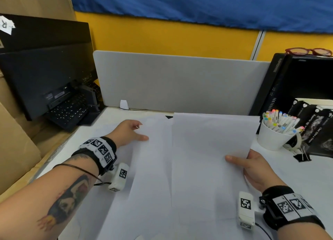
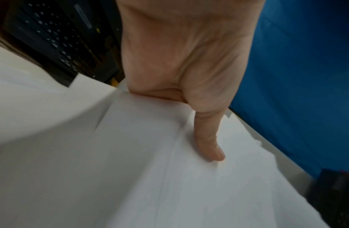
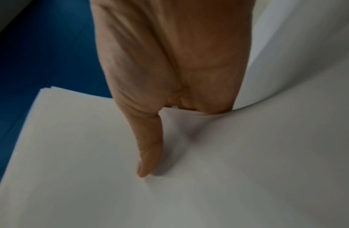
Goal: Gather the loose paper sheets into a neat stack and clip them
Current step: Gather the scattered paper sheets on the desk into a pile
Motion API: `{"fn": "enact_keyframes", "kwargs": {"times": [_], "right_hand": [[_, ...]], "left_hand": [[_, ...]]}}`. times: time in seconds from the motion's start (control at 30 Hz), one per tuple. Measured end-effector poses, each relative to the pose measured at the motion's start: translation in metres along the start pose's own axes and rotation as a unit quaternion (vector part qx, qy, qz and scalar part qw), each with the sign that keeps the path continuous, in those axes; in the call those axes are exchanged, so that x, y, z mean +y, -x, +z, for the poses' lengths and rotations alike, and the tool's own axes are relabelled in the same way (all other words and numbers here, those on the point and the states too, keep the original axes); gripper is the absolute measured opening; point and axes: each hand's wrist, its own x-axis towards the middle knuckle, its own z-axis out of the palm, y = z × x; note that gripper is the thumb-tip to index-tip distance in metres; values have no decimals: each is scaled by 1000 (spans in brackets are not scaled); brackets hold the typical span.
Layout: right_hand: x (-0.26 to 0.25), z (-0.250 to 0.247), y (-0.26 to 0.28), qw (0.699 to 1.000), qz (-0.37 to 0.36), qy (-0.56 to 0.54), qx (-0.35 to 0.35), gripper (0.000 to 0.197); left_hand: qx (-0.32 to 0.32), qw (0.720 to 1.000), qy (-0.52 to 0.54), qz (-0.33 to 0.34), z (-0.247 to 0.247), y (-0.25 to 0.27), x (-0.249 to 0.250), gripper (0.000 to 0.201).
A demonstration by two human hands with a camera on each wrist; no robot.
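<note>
Several white paper sheets lie overlapping on the white desk (image 1: 297, 176). The left sheet (image 1: 153, 158) runs under the right sheets (image 1: 210, 149), which sit on top and slightly askew. My left hand (image 1: 142, 132) pinches the left sheet's far left edge, thumb (image 2: 208, 138) on top, fingers underneath. My right hand (image 1: 248, 165) grips the right edge of the right sheets, thumb (image 3: 148, 151) lying flat on top, the other fingers hidden below the paper (image 3: 238, 169). A black binder clip (image 1: 302, 157) lies on the desk to the right of my right hand, untouched.
A white cup of markers (image 1: 273, 137) and black boxes (image 1: 317, 128) stand at the right. A black computer case (image 1: 288, 81) carries red glasses (image 1: 308, 51). A keyboard (image 1: 68, 110) leans against a black monitor at the left. A grey divider (image 1: 180, 81) closes the back.
</note>
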Motion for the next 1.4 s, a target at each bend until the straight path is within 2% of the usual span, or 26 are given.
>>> {"fn": "enact_keyframes", "kwargs": {"times": [0.27,0.37,0.43,0.53,0.57,0.67,0.73,0.8,0.87,0.9,1.0,1.07,1.13,1.17,1.2,1.23,1.27,1.3,1.4], "right_hand": [[2,29,2,999,-18,-13,-24,52],[2,35,2,999,-22,-30,-5,54],[2,36,0,998,-24,-50,26,46],[4,29,-4,994,-18,-98,46,38],[4,26,-4,993,-13,-109,47,37],[7,19,-6,988,4,-141,57,36],[8,17,-7,984,9,-167,61,39],[9,17,-8,980,14,-186,63,43],[10,17,-9,979,19,-196,52,42],[10,17,-9,979,20,-198,48,40],[10,19,-8,978,19,-202,50,39],[11,19,-8,977,20,-205,51,39],[12,17,-8,977,22,-204,52,40],[12,17,-9,977,23,-205,53,40],[11,17,-9,977,23,-207,53,40],[11,18,-9,976,22,-210,53,40],[11,20,-9,976,22,-212,52,40],[10,22,-8,975,22,-213,52,40],[10,28,-7,974,23,-219,50,39]], "left_hand": [[-44,987,46,144,4,2,57,27],[-23,984,38,174,11,3,69,37],[-8,985,5,175,8,2,68,49],[13,990,-101,95,-4,0,60,69],[9,990,-126,63,-8,0,55,67],[-42,990,-132,-25,-15,3,38,37],[-68,995,-55,-36,-16,7,26,27],[-56,995,67,-44,-15,12,20,34],[-64,979,177,-73,-11,17,18,36],[-84,973,194,-97,-9,19,17,31],[-202,956,91,-193,-7,31,13,18],[-235,947,3,-218,-10,32,5,36],[-178,965,14,-190,-14,29,2,70],[-123,976,71,-164,-15,26,1,84],[-59,977,153,-139,-13,24,3,86],[-12,963,238,-122,-7,23,6,72],[6,943,309,-121,-2,24,9,50],[-12,924,353,-147,4,28,15,34],[-102,893,351,-261,26,40,20,40]]}}
